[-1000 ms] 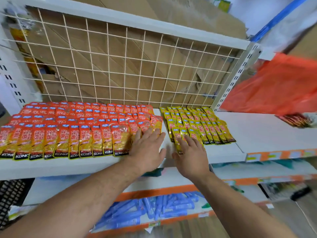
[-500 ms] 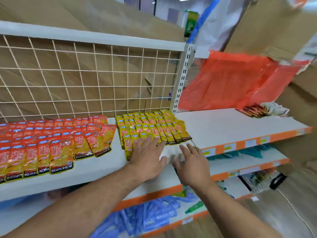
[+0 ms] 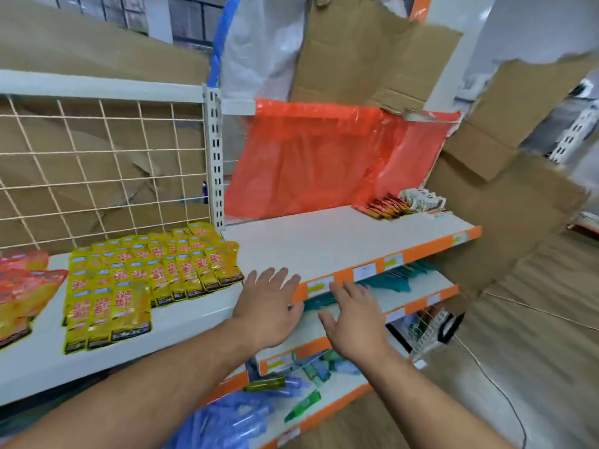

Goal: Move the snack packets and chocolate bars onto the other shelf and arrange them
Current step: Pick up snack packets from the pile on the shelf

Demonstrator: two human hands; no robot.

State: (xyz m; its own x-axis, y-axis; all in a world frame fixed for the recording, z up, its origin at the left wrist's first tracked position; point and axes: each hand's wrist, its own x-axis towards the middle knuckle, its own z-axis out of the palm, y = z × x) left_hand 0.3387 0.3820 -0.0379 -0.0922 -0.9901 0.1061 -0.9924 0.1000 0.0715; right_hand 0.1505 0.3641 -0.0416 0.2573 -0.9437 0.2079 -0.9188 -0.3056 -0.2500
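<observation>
Yellow snack packets (image 3: pixel 152 277) lie in overlapping rows on the left white shelf (image 3: pixel 181 322), with red-orange packets (image 3: pixel 26 286) at the far left edge. A small pile of dark red bars (image 3: pixel 385 207) and pale packets (image 3: pixel 421 199) sits at the far right of the neighbouring shelf (image 3: pixel 324 241). My left hand (image 3: pixel 269 306) is flat with fingers spread over the shelf's front edge, holding nothing. My right hand (image 3: pixel 353 319) hovers spread just in front of that edge, also holding nothing.
A wire grid backs the left shelf (image 3: pixel 97 176). An orange plastic sheet (image 3: pixel 324 157) hangs behind the right shelf. Lower shelves hold blue wrappers (image 3: pixel 227 419) and green items (image 3: pixel 303 405). Cardboard (image 3: pixel 505 202) stands at the right, wooden floor below.
The view has swung right, so the red-orange packets slid to the left edge. Both hands have left the yellow packets and moved right to the front edge of the neighbouring shelf.
</observation>
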